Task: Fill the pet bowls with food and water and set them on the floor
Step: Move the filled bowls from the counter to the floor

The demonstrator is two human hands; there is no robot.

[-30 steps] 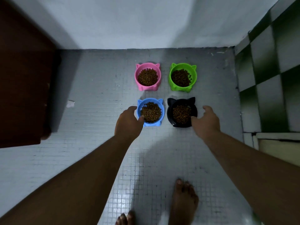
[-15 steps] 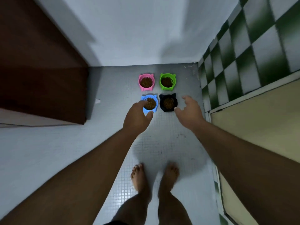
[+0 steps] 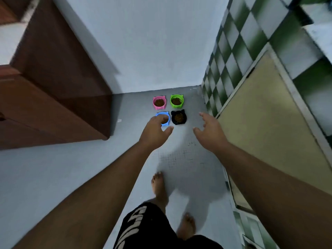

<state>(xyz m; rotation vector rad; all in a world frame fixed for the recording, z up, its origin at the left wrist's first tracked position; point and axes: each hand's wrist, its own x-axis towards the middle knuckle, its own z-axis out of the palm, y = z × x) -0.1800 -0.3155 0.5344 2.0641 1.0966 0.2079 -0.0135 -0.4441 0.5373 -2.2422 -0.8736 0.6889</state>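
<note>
Four cat-eared bowls of brown kibble stand on the grey tiled floor in a two-by-two square near the back wall: pink bowl and green bowl behind, blue bowl and black bowl in front. My left hand hangs in the air with relaxed fingers and covers part of the blue bowl from this angle. My right hand is spread, to the right of the black bowl. Both hands hold nothing.
A brown wooden cabinet fills the left side. A green and white checked tiled wall and a beige panel run along the right. My bare feet stand on the floor below the bowls.
Both hands have let go of the blue and black bowls and drawn back upward. The view has risen, so the bowls look smaller and farther away.
</note>
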